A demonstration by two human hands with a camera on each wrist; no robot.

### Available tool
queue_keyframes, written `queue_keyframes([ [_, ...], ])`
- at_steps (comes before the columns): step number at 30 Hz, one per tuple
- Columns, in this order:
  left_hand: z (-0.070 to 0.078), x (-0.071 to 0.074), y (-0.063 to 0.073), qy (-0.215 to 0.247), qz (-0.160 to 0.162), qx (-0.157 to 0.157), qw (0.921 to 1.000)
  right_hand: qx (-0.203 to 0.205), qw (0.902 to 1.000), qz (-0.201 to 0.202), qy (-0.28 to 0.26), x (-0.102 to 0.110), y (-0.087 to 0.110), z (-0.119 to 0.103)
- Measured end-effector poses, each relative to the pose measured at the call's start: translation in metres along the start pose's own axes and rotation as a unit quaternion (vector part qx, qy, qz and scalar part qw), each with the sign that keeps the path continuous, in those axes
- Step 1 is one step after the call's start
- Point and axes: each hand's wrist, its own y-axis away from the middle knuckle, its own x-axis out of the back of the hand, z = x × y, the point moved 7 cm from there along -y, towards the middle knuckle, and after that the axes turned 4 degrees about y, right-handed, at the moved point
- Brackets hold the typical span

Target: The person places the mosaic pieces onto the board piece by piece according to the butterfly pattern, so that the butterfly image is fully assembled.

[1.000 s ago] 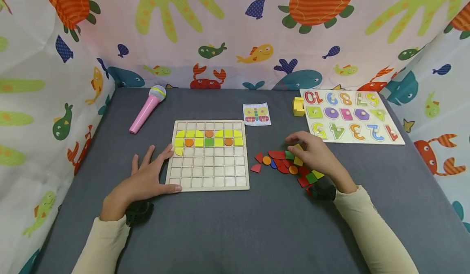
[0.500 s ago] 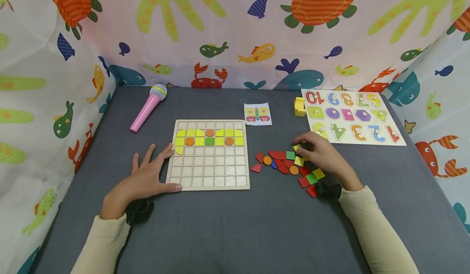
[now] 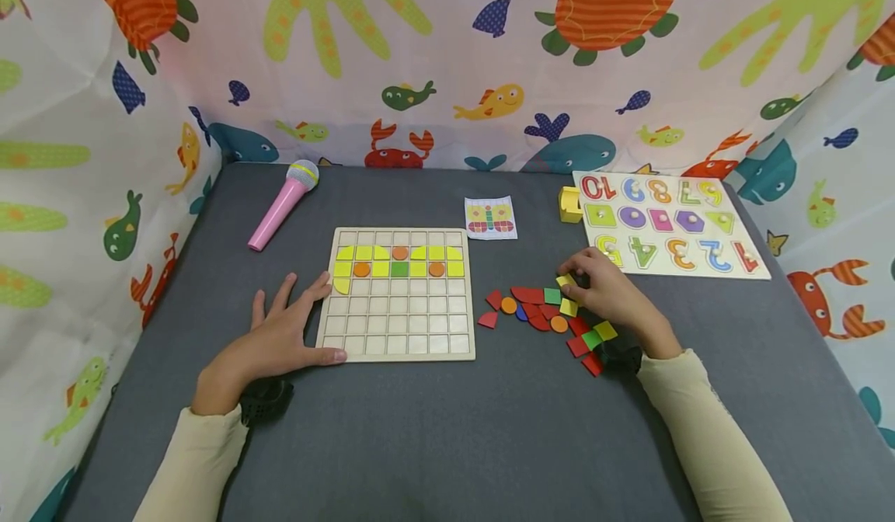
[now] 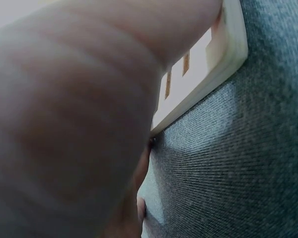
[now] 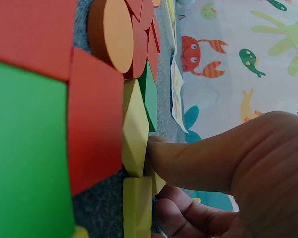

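Observation:
My left hand (image 3: 269, 351) rests with fingers spread at the left edge of a wooden grid board (image 3: 398, 325), its thumb on the near corner. Yellow, orange and green pieces fill part of the board's upper rows. To the right, my right hand (image 3: 614, 295) pinches a small yellow block (image 3: 565, 280) between thumb and fingers at the far side of a loose pile. The right wrist view shows the thumb (image 5: 188, 161) against that block, which is partly hidden. Beside it lie another yellow block (image 5: 135, 131), a green square (image 3: 551, 296) and several red pieces (image 3: 527, 295).
A butterfly picture card (image 3: 491, 217) lies beyond the board's right corner. Behind the right hand are a number puzzle board (image 3: 674, 225) and a yellow object (image 3: 569, 204). A pink toy microphone (image 3: 283, 205) lies at the back left. Patterned cloth surrounds the grey table (image 3: 419, 436).
My right hand has shifted slightly right and now pinches the yellow block, uncovering the green square and other pieces. The left hand has stayed at the board's edge.

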Motion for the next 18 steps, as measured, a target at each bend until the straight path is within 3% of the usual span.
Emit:
queue_keyframes([
  [10, -0.0008, 0.0014, -0.0006, -0.003, 0.001, 0.002, 1.0, -0.031, 0.9995, -0.004, 0.005, -0.0015, -0.0022, 0.0028],
  [18, 0.0003, 0.0008, 0.0004, 0.001, 0.002, -0.001, 1.0, -0.027, 0.9989, 0.038, -0.006, 0.0037, -0.0042, -0.0066],
])
